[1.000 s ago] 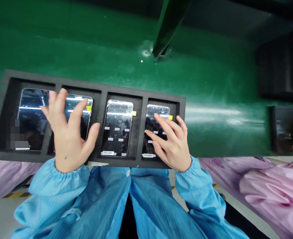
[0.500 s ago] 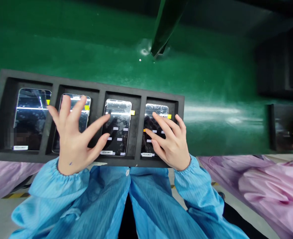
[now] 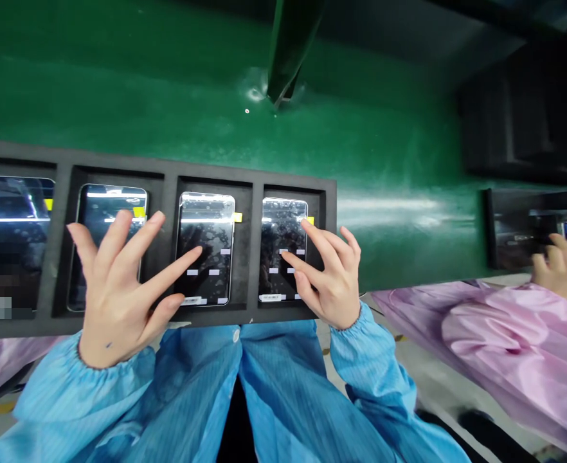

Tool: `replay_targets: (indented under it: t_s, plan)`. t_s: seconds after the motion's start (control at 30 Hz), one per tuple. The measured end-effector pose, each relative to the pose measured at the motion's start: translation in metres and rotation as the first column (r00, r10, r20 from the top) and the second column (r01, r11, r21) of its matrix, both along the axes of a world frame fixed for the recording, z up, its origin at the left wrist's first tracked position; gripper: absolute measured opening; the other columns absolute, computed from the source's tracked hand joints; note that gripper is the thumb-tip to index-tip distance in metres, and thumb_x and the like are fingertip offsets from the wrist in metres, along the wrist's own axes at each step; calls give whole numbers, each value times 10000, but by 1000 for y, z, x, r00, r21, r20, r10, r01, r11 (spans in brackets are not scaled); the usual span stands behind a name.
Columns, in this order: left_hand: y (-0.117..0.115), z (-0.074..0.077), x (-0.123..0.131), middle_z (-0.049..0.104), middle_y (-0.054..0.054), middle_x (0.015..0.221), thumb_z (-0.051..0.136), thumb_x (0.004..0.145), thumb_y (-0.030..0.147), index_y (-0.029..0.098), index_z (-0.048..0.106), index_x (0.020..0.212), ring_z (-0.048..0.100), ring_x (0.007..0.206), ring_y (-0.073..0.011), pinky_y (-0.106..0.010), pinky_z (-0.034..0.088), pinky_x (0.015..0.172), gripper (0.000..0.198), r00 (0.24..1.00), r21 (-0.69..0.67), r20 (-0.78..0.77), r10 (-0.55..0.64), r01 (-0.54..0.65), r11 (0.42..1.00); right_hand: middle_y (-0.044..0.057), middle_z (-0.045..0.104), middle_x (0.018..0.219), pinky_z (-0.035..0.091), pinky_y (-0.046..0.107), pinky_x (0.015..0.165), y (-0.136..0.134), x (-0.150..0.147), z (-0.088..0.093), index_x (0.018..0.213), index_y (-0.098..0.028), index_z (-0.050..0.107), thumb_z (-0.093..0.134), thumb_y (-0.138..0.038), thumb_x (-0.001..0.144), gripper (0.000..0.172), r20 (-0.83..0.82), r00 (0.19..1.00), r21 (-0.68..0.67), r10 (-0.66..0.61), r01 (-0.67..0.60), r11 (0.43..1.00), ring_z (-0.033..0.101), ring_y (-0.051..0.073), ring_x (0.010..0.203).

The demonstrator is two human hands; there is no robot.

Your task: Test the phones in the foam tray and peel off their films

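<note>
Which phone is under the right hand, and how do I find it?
Find the black foam tray on the green surface. Go to its last compartment on the right. That phone sits at the end of the row, with the right hand's fingers spread over it.

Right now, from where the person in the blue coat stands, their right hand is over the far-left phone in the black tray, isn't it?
No, the head view shows the right hand over the far-right phone in the black foam tray, not the far-left one.
</note>
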State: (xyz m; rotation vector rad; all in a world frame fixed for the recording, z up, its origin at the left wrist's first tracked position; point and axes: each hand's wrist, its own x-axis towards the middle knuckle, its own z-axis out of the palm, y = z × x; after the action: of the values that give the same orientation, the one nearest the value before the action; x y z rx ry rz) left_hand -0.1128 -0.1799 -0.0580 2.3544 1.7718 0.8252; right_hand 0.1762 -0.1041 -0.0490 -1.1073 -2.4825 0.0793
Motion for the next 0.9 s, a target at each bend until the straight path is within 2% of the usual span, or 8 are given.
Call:
replay_targets:
  t_s: [0.13,0.2,0.3,0.43,0.63,0.77,0.9]
  plan:
    - [-2,0,1,253,-19,1609,375,928,387,385,462,1401,167,1516,-291,-582,-39,1230,481,1000,7,5,-8,8,1000,65,527,1445,292,501,1141,1,-2,0,1032,-272,738,471,-258,930,286,35,999,-45,19,-17,999,513,235,1236]
    - [-1,0,3,218,-33,1620,383,934,400,376,442,1417,127,1526,-301,-587,-50,1228,486,999,-24,-15,-42,42,999,52,522,1450,302,499,1137,1,0,-1,1019,-276,743,474,-251,927,285,18,1000,-40,10,-9,999,523,237,1226]
    - [3,-1,7,149,-39,1635,408,936,407,376,382,1449,70,1535,-310,-608,-19,1222,514,993,-102,-66,-94,87,991,24,514,1457,330,486,1123,-3,7,-1,987,-279,757,475,-231,912,296,-59,997,15,-46,47,999,550,235,1182]
    - [8,-2,10,116,-3,1639,419,934,417,419,320,1461,82,1532,-326,-642,26,1205,537,990,-189,-94,-108,89,978,2,506,1467,351,501,1107,-7,15,-1,972,-289,765,479,-224,901,302,-78,989,29,-126,129,991,551,245,1170]
    - [2,1,6,194,32,1626,275,928,538,400,393,1439,164,1514,-314,-586,-7,1238,542,998,-76,52,-43,47,996,35,555,1418,360,499,1097,-7,17,-3,974,-286,758,484,-232,910,287,-13,992,0,-124,124,992,553,229,1180]
    - [-9,5,1,304,35,1587,270,908,523,390,467,1399,238,1487,-300,-565,68,1247,545,997,1,76,-1,1,1000,28,595,1373,373,504,1092,-11,17,-5,930,-284,758,452,-249,912,309,-100,995,33,-26,29,999,581,214,1141]
    - [-16,6,-4,383,12,1548,313,890,470,372,527,1359,285,1471,-272,-540,145,1241,524,998,72,46,-30,27,997,25,623,1337,362,513,1097,-14,18,-7,908,-279,755,452,-235,897,306,-141,988,43,55,-49,998,597,210,1107]
